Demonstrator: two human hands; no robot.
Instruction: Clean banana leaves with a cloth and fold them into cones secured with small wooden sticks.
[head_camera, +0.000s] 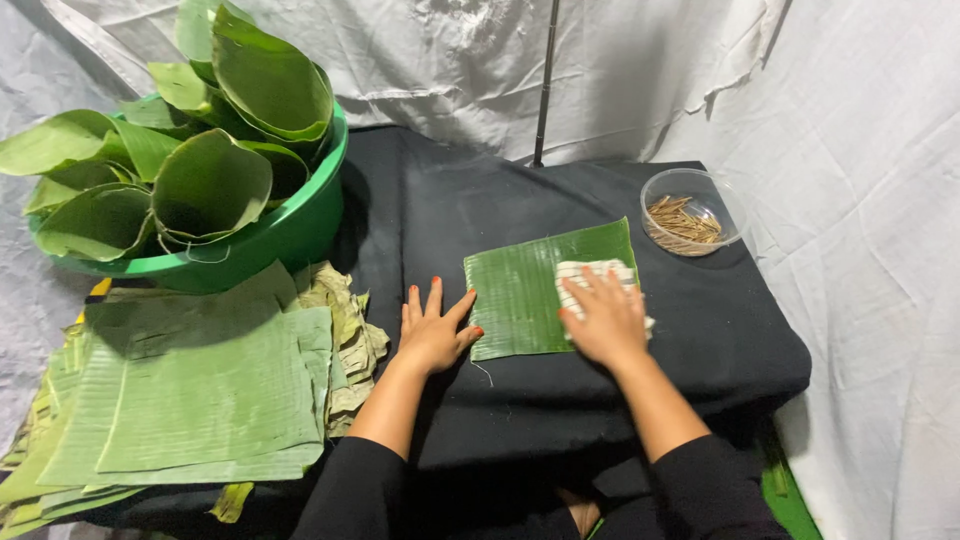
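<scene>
we are wiping the banana leaf piece (520, 290) mid-table: right hand (605, 320) presses a striped cloth (590, 275) flat-fingered, left hand (435, 335) splays open, pinning the leaf's left edge. next calls for even strokes.

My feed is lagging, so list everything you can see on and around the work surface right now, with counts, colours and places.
banana leaf piece: one, green, flat on the black cloth at centre
striped cloth: one, white with dark stripes, on the leaf piece under the right hand
clear bowl: one, transparent, back right, holding thin brown sticks
green basin: one, back left, filled with rolled green leaves
stack of flat leaves: several, green, front left
black cloth: one, covers the table
white sheet: backdrop behind and right
left hand: flat, at the leaf piece's left edge
right hand: pressing on the striped cloth
</scene>
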